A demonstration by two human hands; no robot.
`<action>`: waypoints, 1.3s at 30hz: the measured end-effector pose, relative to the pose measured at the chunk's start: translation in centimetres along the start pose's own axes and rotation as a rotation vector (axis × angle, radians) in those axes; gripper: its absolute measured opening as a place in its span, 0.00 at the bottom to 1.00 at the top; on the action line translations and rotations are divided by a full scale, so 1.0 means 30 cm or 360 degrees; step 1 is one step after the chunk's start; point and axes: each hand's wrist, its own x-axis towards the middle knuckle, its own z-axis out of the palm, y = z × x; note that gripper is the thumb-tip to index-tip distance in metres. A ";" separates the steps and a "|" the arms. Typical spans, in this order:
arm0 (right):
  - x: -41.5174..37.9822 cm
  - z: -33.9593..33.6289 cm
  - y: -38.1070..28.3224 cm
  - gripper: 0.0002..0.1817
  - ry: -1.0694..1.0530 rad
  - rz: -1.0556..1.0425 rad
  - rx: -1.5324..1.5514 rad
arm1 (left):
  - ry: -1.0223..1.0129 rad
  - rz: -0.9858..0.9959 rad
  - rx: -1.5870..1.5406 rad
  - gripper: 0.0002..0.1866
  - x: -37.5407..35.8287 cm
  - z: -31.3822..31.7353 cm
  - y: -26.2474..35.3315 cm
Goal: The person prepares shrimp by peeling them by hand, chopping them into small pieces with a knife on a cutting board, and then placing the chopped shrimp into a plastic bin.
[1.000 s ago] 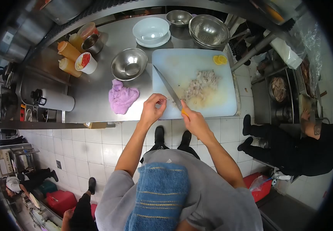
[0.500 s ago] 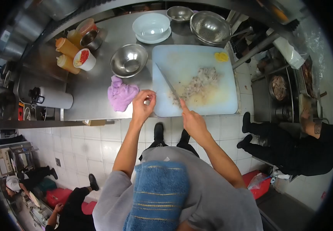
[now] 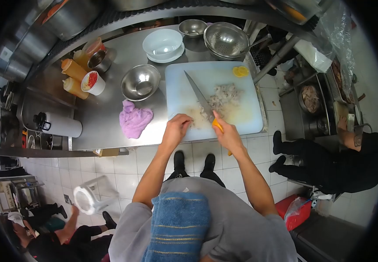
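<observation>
My right hand (image 3: pixel 229 134) is wrapped around the orange handle of a long kitchen knife (image 3: pixel 198 94). The blade lies flat over the cutting board (image 3: pixel 178 83), its tip pointing away and left. Chopped pale meat-like pieces (image 3: pixel 227 95) are heaped just right of the blade. At the board's front left corner is my left hand (image 3: pixel 178 129), its fingers bent and drawn together near small scraps. Whether anything is between those fingertips I cannot make out. Yellow slices (image 3: pixel 240 71) rest in the board's far right corner.
Left of the board are a purple cloth (image 3: pixel 135 120) and a steel bowl (image 3: pixel 140 82). Behind it stand a white bowl (image 3: pixel 162 43) and a colander (image 3: pixel 226 40). Sauce bottles (image 3: pixel 73 69) are farther left. A white stool (image 3: pixel 88 198) and co-workers are on either side behind.
My left hand has moved right, onto the board's edge. The knife has turned and shifted right, showing more blade and its orange handle. A white stool has appeared beside a co-worker.
</observation>
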 end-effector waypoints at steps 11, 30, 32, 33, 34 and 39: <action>0.007 -0.081 -0.044 0.32 0.0290 0.0039 0.0643 | 0.0070 0.0362 0.0100 0.20 0.067 0.117 0.187; -0.102 -0.045 -0.006 0.38 0.0418 -0.0253 -0.0127 | 0.0143 0.0279 0.0312 0.39 0.186 0.096 0.247; -0.113 -0.071 -0.044 0.38 0.0294 -0.0102 -0.0165 | -0.0068 0.0214 0.0523 0.47 0.200 0.104 0.259; -0.117 -0.082 -0.058 0.38 0.0235 -0.0027 -0.0183 | -0.0103 0.0187 0.0550 0.49 0.202 0.116 0.247; -0.121 -0.090 -0.065 0.39 0.0193 0.0014 -0.0171 | -0.0137 0.0164 0.0575 0.51 0.205 0.136 0.223; -0.170 -0.160 -0.072 0.38 0.0095 0.0128 -0.0212 | -0.0113 0.0011 0.0640 0.54 0.244 0.192 0.144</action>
